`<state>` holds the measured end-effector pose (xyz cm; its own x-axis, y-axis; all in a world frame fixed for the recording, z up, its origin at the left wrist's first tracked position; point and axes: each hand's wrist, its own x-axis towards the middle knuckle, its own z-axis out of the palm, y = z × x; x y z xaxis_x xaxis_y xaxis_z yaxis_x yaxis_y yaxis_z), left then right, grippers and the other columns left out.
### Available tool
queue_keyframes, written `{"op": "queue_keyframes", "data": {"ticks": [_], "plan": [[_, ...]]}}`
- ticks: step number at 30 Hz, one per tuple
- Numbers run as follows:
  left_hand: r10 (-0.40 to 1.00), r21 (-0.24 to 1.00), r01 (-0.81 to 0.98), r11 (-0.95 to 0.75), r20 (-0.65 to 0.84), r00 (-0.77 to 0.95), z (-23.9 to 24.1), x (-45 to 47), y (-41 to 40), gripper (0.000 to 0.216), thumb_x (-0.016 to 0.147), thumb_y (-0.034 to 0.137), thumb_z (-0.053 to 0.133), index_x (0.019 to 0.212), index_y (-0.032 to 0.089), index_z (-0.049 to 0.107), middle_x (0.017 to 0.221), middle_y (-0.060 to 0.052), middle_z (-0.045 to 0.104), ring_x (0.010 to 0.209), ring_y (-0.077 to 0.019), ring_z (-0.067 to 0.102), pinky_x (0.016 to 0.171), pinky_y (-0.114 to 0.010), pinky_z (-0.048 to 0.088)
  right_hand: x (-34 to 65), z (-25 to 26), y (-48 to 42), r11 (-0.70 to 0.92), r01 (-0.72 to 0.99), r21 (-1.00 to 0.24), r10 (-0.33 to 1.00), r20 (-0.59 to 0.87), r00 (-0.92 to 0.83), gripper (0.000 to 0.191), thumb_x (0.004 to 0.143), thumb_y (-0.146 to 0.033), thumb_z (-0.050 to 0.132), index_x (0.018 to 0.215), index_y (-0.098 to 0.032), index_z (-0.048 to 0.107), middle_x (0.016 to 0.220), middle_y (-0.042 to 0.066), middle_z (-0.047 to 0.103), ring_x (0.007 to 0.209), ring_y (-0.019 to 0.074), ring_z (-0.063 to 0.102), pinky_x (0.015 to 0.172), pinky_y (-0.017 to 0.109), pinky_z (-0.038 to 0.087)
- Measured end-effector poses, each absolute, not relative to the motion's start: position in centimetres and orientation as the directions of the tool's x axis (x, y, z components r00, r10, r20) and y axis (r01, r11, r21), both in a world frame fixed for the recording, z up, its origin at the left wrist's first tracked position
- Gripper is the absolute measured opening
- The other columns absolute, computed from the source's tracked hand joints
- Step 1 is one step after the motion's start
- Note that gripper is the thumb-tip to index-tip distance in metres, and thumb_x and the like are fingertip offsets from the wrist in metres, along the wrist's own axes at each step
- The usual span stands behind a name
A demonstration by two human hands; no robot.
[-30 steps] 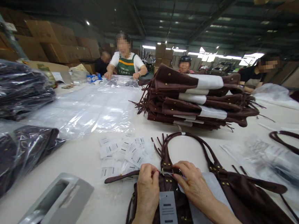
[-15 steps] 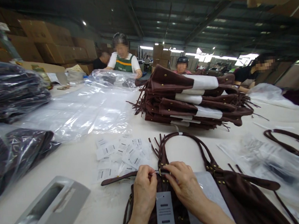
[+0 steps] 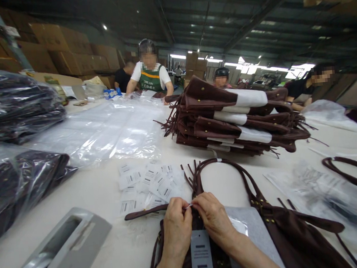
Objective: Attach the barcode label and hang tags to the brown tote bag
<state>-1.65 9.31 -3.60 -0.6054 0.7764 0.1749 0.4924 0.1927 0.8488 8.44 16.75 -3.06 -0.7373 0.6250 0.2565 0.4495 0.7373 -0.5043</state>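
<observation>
A dark brown handbag (image 3: 296, 232) lies on the table in front of me, with its looped handle (image 3: 241, 174) stretching away. At the handle's base, my left hand (image 3: 175, 224) and my right hand (image 3: 213, 214) are both closed in a pinch. Between their fingertips runs a short, thin pale string (image 3: 189, 206). Below the fingers, a grey printed hang tag (image 3: 201, 253) rests on the bag; the link between tag and string is hidden. A brown strap (image 3: 144, 212) sticks out left of my left hand. Pale sheet material (image 3: 254, 231) lies on the bag beside my right wrist.
Loose white printed labels (image 3: 151, 182) lie beyond my left hand. A grey tape dispenser (image 3: 60, 252) stands at left, near plastic-wrapped bags (image 3: 23, 181). Clear plastic bags (image 3: 112, 127) and stacked brown handbags (image 3: 227, 117) lie farther back. A person in a green apron (image 3: 151, 78) works across the table.
My fingertips have drawn closer together over the handle base, and the pale string now shows between them. The apron-wearing person has straightened somewhat and lowered the clear plastic.
</observation>
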Motion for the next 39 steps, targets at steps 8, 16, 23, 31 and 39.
{"op": "queue_keyframes", "data": {"ticks": [8, 16, 23, 31, 39], "plan": [[0.812, 0.888, 0.451, 0.092, 0.196, -0.551, -3.7, -1.6, 9.2, 0.024, 0.077, 0.014, 0.04, 0.089, 0.019, 0.06, 0.082, -0.004, 0.056, 0.079, -0.017, 0.055, 0.073, -0.031, 0.043, 8.4, -3.3, 16.9, 0.724, 0.443, -0.528, 0.635, 0.262, -0.727, 0.015, 0.084, -0.012, 0.046, 0.084, -0.015, 0.061, 0.079, 0.007, 0.059, 0.079, 0.0191, 0.052, 0.072, 0.032, 0.043], [0.787, 0.856, 0.502, 0.127, 0.221, -0.576, -3.9, -1.5, 9.3, 0.017, 0.078, 0.015, 0.039, 0.071, 0.018, 0.055, 0.075, -0.003, 0.053, 0.074, -0.0168, 0.052, 0.068, -0.03, 0.04, 8.5, -3.3, 16.8, 0.71, 0.438, -0.552, 0.644, 0.256, -0.721, 0.014, 0.084, -0.013, 0.045, 0.081, -0.015, 0.058, 0.079, 0.006, 0.058, 0.079, 0.0184, 0.05, 0.072, 0.032, 0.042], [0.824, 0.942, 0.324, 0.091, 0.111, -0.555, -3.4, -2.0, 9.0, 0.014, 0.076, 0.022, 0.045, 0.064, 0.019, 0.05, 0.068, 0.001, 0.049, 0.068, -0.0143, 0.048, 0.065, -0.027, 0.036, 9.7, -2.0, 16.9, 0.709, 0.518, -0.478, 0.664, 0.208, -0.718, 0.017, 0.086, -0.016, 0.043, 0.097, -0.02, 0.055, 0.094, 0.005, 0.057, 0.089, 0.02, 0.049, 0.079, 0.034, 0.039], [0.816, 0.992, -0.123, 0.042, -0.105, -0.568, -2.3, -2.2, 8.5, 0.019, 0.075, 0.032, 0.051, 0.069, 0.015, 0.057, 0.059, 0.002, 0.056, 0.055, -0.0099, 0.045, 0.052, -0.021, 0.032, 14.8, -0.5, 17.1, 0.61, 0.684, -0.4, 0.745, -0.005, -0.667, 0.025, 0.081, -0.026, 0.05, 0.104, -0.019, 0.054, 0.104, 0.008, 0.055, 0.097, 0.0246, 0.047, 0.084, 0.039, 0.035], [0.825, 0.954, -0.3, -0.013, -0.159, -0.542, -1.9, -2.0, 8.4, 0.014, 0.07, 0.029, 0.057, 0.071, 0.015, 0.054, 0.054, 0.005, 0.05, 0.045, -0.0051, 0.038, 0.042, -0.017, 0.025, 13.8, -0.2, 16.9, 0.538, 0.705, -0.463, 0.764, -0.085, -0.639, 0.009, 0.072, -0.019, 0.054, 0.081, -0.02, 0.053, 0.089, 0.006, 0.055, 0.084, 0.0218, 0.051, 0.074, 0.033, 0.037]]}}
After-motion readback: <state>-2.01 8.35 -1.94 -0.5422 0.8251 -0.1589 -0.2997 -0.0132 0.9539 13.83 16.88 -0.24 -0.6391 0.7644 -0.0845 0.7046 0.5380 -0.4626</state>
